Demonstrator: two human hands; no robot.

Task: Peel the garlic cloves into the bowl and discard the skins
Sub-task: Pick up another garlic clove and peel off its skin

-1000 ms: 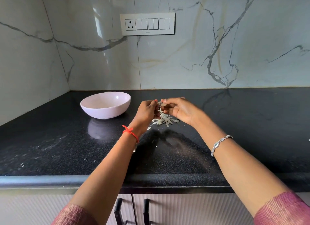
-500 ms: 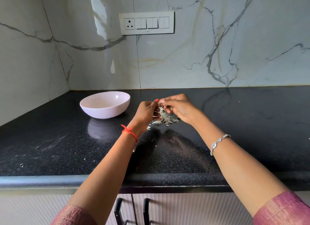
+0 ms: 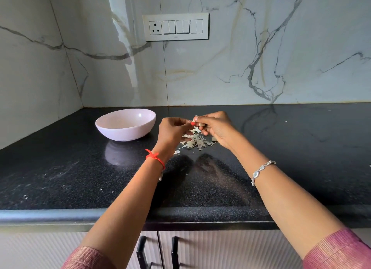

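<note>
Right now the fingers [image 3: 201, 119] of the right hand [image 3: 217, 128] are curled and pinched together on a small pale garlic clove [image 3: 195, 117]. The fingers of the left hand [image 3: 172, 131] are curled too. Its thumb and first finger pinch the same clove from the other side, most likely at its skin. The clove is tiny and mostly hidden, so it is not clear how much skin is on it. It is up in the air between the two hands.

Just under the hands, a little heap of skins [image 3: 195, 142] lies on the black worktop [image 3: 281, 140]. The pink bowl [image 3: 124, 135] stands to the left, near the left hand but not touching it. No cloves show in the part of the bowl that can be seen.

So the step looks like peeling: pulling skin off one clove. Next, the skin likely has to come all the way off and drop on the heap. Then the bare clove needs to go left, into the bowl. The skins have not been thrown away yet.
</note>
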